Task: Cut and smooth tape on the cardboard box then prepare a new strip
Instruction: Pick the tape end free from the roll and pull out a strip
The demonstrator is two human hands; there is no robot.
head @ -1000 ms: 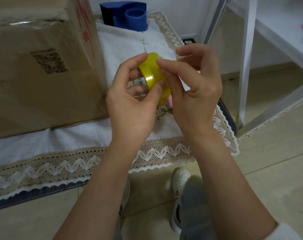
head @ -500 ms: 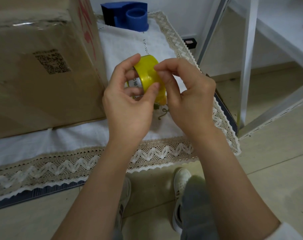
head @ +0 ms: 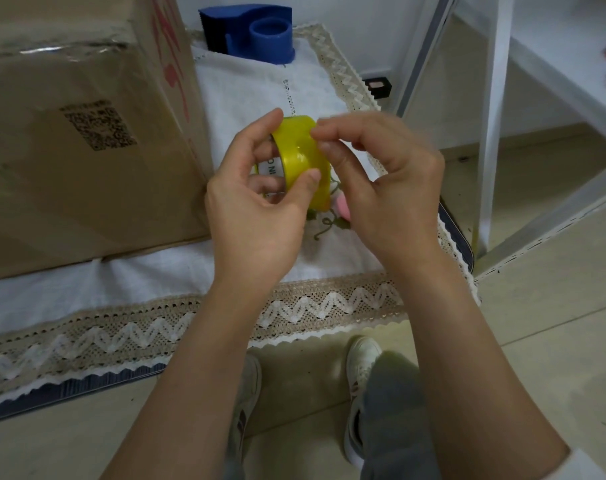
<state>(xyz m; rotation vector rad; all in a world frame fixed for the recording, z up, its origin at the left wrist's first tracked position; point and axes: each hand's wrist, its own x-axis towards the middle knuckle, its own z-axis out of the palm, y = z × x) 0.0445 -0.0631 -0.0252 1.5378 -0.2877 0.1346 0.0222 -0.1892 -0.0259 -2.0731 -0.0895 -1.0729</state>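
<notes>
The left hand (head: 256, 216) grips the yellow tape roll (head: 303, 157) while the right hand (head: 381, 188) pinches its edge.

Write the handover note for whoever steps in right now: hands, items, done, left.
Left hand: gripping the yellow tape roll, above the white cloth.
Right hand: fingertips pinched at the roll's top edge, apparently picking at the tape end.
Cardboard box: on the cloth at left, top seam already taped.
Blue dispenser: behind, untouched.
Done: box tape looks applied.
Left: free the end, pull a new strip.
</notes>
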